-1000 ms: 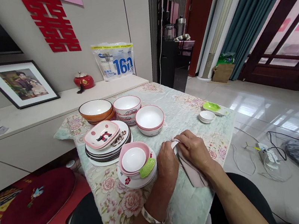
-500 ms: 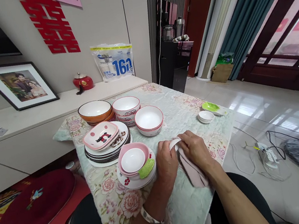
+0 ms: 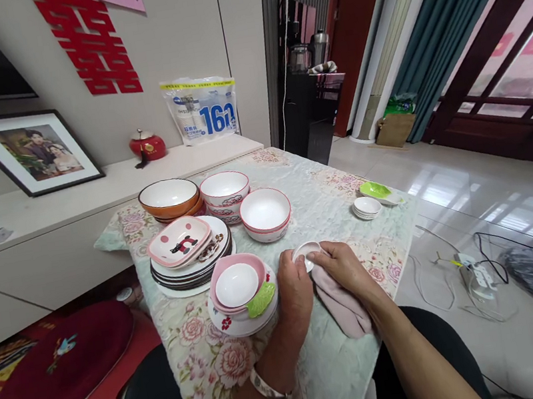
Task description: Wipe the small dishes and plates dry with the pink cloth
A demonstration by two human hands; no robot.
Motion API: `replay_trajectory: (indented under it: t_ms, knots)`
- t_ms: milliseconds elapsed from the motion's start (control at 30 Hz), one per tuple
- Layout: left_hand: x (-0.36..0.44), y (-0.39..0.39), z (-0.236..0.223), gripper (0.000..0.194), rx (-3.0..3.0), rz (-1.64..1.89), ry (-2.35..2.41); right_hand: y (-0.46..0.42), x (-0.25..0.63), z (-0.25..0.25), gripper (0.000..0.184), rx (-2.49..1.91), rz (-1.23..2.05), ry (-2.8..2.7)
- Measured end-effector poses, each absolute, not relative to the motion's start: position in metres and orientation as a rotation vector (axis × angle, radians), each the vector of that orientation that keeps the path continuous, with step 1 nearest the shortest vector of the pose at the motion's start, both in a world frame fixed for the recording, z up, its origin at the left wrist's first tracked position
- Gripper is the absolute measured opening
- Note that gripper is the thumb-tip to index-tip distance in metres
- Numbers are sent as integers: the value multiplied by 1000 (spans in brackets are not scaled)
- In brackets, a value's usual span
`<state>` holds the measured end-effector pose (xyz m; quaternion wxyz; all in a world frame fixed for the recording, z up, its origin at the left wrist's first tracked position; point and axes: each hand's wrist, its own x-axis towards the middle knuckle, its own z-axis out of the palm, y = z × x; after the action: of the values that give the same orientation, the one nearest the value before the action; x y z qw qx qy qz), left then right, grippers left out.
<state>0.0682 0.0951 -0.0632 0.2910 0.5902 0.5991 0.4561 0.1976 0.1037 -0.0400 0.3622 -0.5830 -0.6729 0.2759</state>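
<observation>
A small white dish [image 3: 307,248] is held between both hands above the table. My left hand [image 3: 294,287] is closed on its left edge, thumb on the rim. With a pinkish cloth [image 3: 340,306] in its grip, my right hand [image 3: 345,268] presses a thumb inside the dish from the right; the cloth hangs below. Close to my left hand sits a stack with a white bowl [image 3: 237,286] in a pink bowl [image 3: 214,272], on a plate with a red flower, with a green leaf-shaped piece [image 3: 261,300] at its edge.
Bowls with red rims [image 3: 265,211], brown bowls [image 3: 169,197] and stacked plates [image 3: 192,255] stand on the table's left half. Small white dishes [image 3: 367,206] and a green leaf-shaped dish [image 3: 376,191] lie at the right edge. A power strip [image 3: 479,277] with cables is on the floor.
The small dish has tilted so that its inner face now shows, where before it was edge-on. My right thumb has moved into it, and the cloth has shifted slightly.
</observation>
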Motion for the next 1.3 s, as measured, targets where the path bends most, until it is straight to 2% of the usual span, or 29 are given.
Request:
replay_trajectory:
  t_ms: [133,267,433,633,700,867,967,1167,1300]
  knots:
    - [68,92,-60,13,1747,1151,1553,98,201,-34,23,-1483,290,-1919]
    - [69,89,-56,20,1912,1021,1603,94,204,-31,29,-1487,-6,-2077]
    - [70,91,-58,19,1850,1046,1626,98,201,-32,23,-1503,207,-1951]
    - [72,95,-62,12,1557,1185,1600,102,199,-34,32,-1553,697,-1788]
    - [73,94,-62,13,1521,1181,1562,100,200,-32,31,-1577,683,-1823]
    - [74,93,-61,18,1782,1140,1499,92,204,-23,21,-1631,262,-1997]
    - [74,93,-61,21,1845,1070,1510,91,204,-21,21,-1631,188,-2045]
    - [73,94,-60,11,1621,1121,1610,98,200,-30,32,-1677,517,-1833]
    - [73,95,-60,7,1295,1181,1486,99,207,-30,34,-1654,729,-1872]
